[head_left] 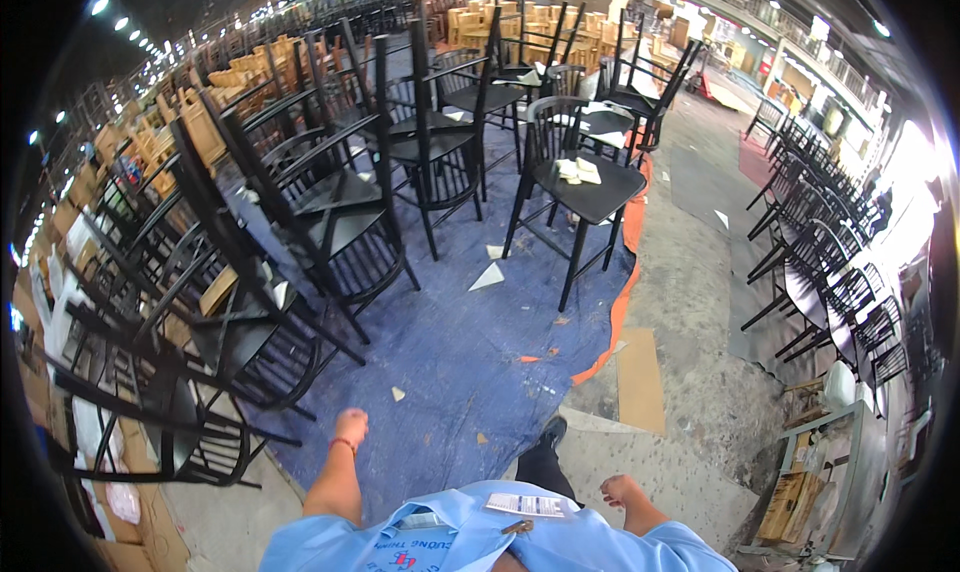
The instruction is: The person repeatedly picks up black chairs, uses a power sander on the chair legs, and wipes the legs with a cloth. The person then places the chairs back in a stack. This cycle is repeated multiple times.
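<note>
My left hand [352, 427], with a reddish band at the wrist, hangs over the blue tarp at the lower left. Its fingers look curled in, and nothing shows in them. The nearest thing to it is a black wooden chair [180, 422] with a spindle back, lying tipped over to its left. Low on the right, my right hand [620, 490] hangs above the concrete floor, its fingers loosely bent and slightly apart, holding nothing. Ahead of me a black chair [590, 187] stands upright with a pile of pale pads [578, 170] on its seat. Neither hand touches a chair.
Black chairs stacked upside down [340, 222] crowd the left. The blue tarp [440, 332] has an orange edge [630, 262] and scattered scraps. Beside it lies a cardboard sheet [640, 382]. Rows of black chairs [810, 262] and a metal-framed cart [815, 482] line the right.
</note>
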Motion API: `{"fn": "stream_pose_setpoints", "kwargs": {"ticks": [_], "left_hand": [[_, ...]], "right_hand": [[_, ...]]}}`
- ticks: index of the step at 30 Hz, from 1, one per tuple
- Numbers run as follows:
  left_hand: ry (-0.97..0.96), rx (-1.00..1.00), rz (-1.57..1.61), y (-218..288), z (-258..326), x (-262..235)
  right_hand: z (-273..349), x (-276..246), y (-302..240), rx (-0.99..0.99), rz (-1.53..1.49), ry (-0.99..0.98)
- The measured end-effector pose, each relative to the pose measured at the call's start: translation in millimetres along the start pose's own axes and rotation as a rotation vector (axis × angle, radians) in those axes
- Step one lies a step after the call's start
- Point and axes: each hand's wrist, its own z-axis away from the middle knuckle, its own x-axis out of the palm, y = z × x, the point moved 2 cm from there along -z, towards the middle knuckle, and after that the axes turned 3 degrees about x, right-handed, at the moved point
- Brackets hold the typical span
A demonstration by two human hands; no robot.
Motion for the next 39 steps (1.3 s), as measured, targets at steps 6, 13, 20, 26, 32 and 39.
{"fn": "stream_pose_setpoints", "kwargs": {"ticks": [6,13,20,26,32,39], "left_hand": [[0.009,0.1,0.153,190,-71,128],[-0.304,0.36,-0.377,335,-114,354],[-0.23,0.577,-0.077,581,-260,522],[0.103,0.427,-0.128,771,-418,585],[0.074,0.168,-0.368,848,-484,662],[0.166,0.148,-0.441,853,-506,711]], "right_hand": [[-94,-93,-63,0.118,-0.204,0.049],[-192,-229,-232,-0.216,-0.071,0.131],[-200,-336,-378,-0.26,-0.309,0.092],[-250,-445,-376,-0.084,-0.198,0.212],[-249,-528,-285,-0.018,-0.082,0.246],[-350,-580,-368,0.239,-0.447,0.167]]}}
